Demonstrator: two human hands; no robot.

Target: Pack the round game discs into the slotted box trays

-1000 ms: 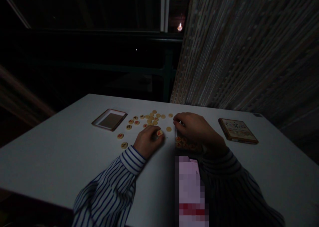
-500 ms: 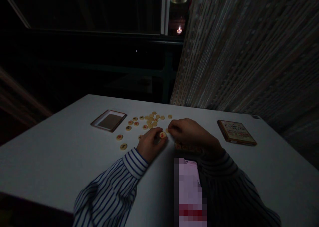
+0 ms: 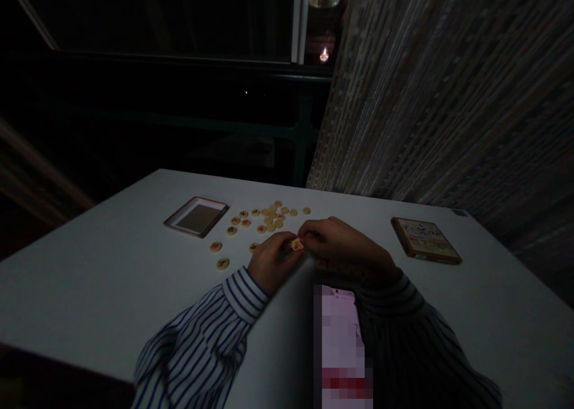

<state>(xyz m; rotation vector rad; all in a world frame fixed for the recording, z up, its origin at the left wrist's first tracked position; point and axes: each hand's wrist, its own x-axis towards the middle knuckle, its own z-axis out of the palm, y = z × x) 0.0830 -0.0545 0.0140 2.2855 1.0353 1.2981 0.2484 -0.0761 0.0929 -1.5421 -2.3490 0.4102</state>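
Note:
Several small round wooden game pieces [image 3: 269,216] with red or black marks lie scattered on a white table [image 3: 112,277]. My left hand [image 3: 271,259] pinches one red-marked piece [image 3: 296,244] just above the table. The fingertips of my right hand [image 3: 341,244] meet that same piece from the right, closed on it. More pieces [image 3: 334,266] lie in a row partly hidden under my right hand. Both sleeves are striped.
An open shallow box half [image 3: 196,216] lies at the left of the pieces. A printed box lid [image 3: 426,239] lies at the right. A phone [image 3: 343,337] lies near the front edge between my arms. A ribbed curtain hangs at the right; the room is dark.
My right hand has come left from the row of pieces to meet my left hand. The left hand has lifted the red-marked piece and moved it slightly right.

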